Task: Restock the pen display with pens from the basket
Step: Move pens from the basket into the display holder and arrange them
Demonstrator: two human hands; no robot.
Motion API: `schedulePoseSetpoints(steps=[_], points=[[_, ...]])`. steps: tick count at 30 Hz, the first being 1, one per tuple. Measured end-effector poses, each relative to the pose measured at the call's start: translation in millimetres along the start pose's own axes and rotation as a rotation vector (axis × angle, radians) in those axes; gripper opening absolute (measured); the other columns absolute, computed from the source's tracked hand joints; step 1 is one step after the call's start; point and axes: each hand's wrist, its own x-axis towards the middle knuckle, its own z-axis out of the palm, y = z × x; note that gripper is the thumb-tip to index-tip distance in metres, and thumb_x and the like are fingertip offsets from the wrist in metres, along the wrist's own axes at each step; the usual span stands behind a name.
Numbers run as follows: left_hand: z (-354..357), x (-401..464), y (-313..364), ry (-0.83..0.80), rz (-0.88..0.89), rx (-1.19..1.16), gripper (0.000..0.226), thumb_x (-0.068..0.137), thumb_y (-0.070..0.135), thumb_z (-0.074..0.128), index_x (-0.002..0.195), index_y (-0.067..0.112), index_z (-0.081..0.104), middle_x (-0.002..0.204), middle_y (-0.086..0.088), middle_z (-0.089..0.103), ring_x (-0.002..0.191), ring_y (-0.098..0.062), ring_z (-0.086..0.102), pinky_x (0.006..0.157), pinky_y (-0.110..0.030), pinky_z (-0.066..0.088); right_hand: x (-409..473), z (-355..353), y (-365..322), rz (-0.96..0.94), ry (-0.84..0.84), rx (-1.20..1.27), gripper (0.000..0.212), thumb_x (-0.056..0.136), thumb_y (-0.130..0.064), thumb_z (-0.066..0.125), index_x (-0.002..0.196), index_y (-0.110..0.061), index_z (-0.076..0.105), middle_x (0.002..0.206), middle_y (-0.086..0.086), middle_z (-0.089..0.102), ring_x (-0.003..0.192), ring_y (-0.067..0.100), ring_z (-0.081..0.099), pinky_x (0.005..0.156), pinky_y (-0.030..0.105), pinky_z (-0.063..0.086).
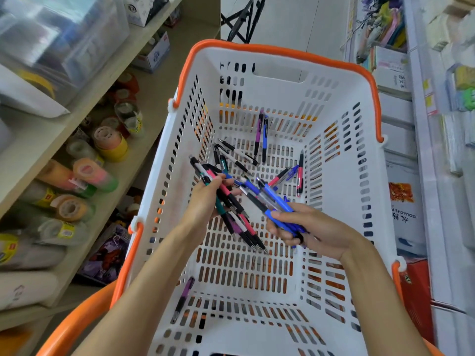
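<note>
A white slotted basket (365, 176) with orange handles fills the middle of the view. My left hand (203, 201) is inside it, shut on a mixed bunch of pens (231, 209) in pink, black, green and purple. My right hand (303, 227) is beside it, shut on a bunch of blue pens (270, 199). Loose pens (236, 155) lie on the basket floor beyond my hands, two more (261, 134) lean on the far wall, and a purple pen (183, 299) rests near the left wall. The pen display is not in view.
Wooden shelves on the left hold rolls of tape (108, 142) and clear plastic bins (59, 39). White shelving on the right carries boxes (403, 209) and packaged stationery (385, 34). A black folding stand (241, 19) sits on the floor beyond the basket.
</note>
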Motion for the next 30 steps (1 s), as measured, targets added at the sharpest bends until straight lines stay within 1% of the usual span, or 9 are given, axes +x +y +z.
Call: schedulePoseSetpoints(steps=[6,12,16,19,21,24,26,28,30], points=[[0,-2,-5,-0.186,-0.144,0.178,0.018,0.097,0.020,0.051,0.090,0.008,0.062,0.055,0.005,0.043,0.043,-0.006,0.034,0.038,-0.015,0.031,8,3,3,0.023,0.182,0.091,0.022,0.096,-0.017,0.052,0.114,-0.006,0.057,0.062,-0.006,0.056,0.048,0.004,0.044,0.038,0.012,0.032],[-3,-3,-3,-0.171,-0.176,0.074,0.032,0.093,0.041,0.055,0.089,0.011,0.063,0.052,0.007,0.036,0.040,-0.004,0.024,0.034,-0.015,0.022,9,-1,4,0.040,0.137,0.016,0.031,0.095,-0.021,0.054,0.124,-0.010,0.055,0.054,-0.015,0.048,0.047,0.003,0.034,0.040,0.013,0.025],[-8,-1,-4,-0.180,-0.180,0.282,0.035,0.071,0.044,0.076,0.080,0.011,0.070,0.058,0.003,0.033,0.044,-0.008,0.022,0.036,-0.016,0.021,11,0,5,0.028,0.199,0.029,0.025,0.097,-0.021,0.051,0.119,-0.010,0.057,0.060,-0.010,0.050,0.046,0.003,0.038,0.039,0.013,0.028],[-10,1,-2,-0.195,-0.225,0.345,0.034,0.075,0.034,0.077,0.059,0.014,0.054,0.054,0.003,0.035,0.042,-0.007,0.023,0.036,-0.015,0.021,12,-4,2,-0.026,0.440,0.203,0.024,0.096,-0.018,0.051,0.114,-0.004,0.059,0.071,0.003,0.059,0.046,0.007,0.051,0.043,0.014,0.044],[-10,-1,0,-0.259,-0.267,0.396,0.031,0.074,0.033,0.077,0.065,0.014,0.055,0.053,0.004,0.035,0.041,-0.007,0.024,0.036,-0.014,0.022,12,-9,1,-0.096,0.596,0.335,0.020,0.096,-0.017,0.051,0.109,-0.004,0.059,0.069,0.007,0.067,0.046,0.010,0.057,0.047,0.017,0.051],[-10,-8,3,-0.468,-0.337,0.565,0.029,0.068,0.036,0.078,0.073,0.012,0.063,0.051,0.004,0.036,0.042,-0.007,0.025,0.039,-0.014,0.023,14,-10,2,-0.168,0.724,0.307,0.020,0.098,-0.022,0.049,0.105,-0.004,0.054,0.063,0.005,0.063,0.040,0.008,0.050,0.040,0.016,0.043],[-6,-14,3,-0.615,-0.369,0.683,0.025,0.067,0.041,0.077,0.064,0.019,0.065,0.051,0.003,0.033,0.042,-0.009,0.024,0.042,-0.016,0.022,16,-6,3,-0.191,0.753,0.172,0.021,0.099,-0.025,0.047,0.096,-0.005,0.053,0.064,0.005,0.052,0.034,0.005,0.039,0.034,0.014,0.034],[-2,-17,0,-0.625,-0.343,0.694,0.029,0.075,0.045,0.071,0.061,0.020,0.067,0.053,0.003,0.038,0.043,-0.009,0.029,0.043,-0.015,0.026,20,1,5,-0.197,0.680,0.072,0.025,0.099,-0.028,0.046,0.087,-0.007,0.051,0.063,0.003,0.047,0.034,0.005,0.036,0.035,0.014,0.031],[1,-17,-3,-0.605,-0.257,0.684,0.035,0.083,0.049,0.062,0.080,0.016,0.075,0.063,0.003,0.053,0.048,-0.006,0.038,0.044,-0.014,0.031,24,9,7,-0.183,0.601,-0.005,0.026,0.099,-0.031,0.045,0.090,-0.007,0.050,0.063,0.001,0.047,0.036,0.006,0.038,0.036,0.014,0.033]])
